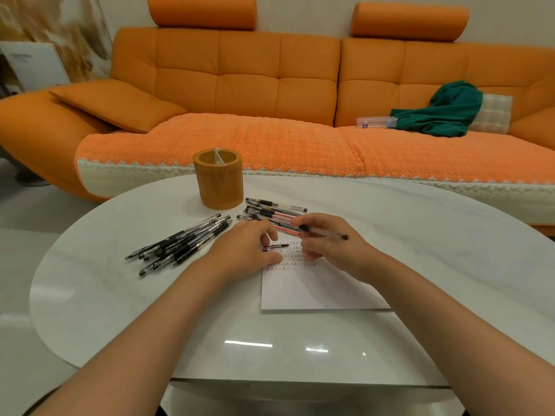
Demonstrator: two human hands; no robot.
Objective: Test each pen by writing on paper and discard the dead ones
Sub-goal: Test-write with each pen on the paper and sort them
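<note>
Pens (183, 243) lie in two heaps on the table (420, 223), and the paper (312, 289) serves as the landmark. One heap, all black, fans out to the paper's left. A smaller heap (274, 213), with some red barrels in it, lies just beyond the paper's far edge, near the holder (218, 178). Which heap is tested and which waits, I cannot tell. The paper's far part carries several rows of small written marks, so by my reckoning many pens have been tried already, while its near part is blank.

Over the written rows, the right hand (333, 244) is closed on a pen (326, 233) that points away to the right. The left hand (243, 250) pinches a short black piece (275, 247), most likely that pen's cap, right at the marks. I judge this pen is being uncapped or recapped. No bin for dead pens shows, so discarding looks undone.
</note>
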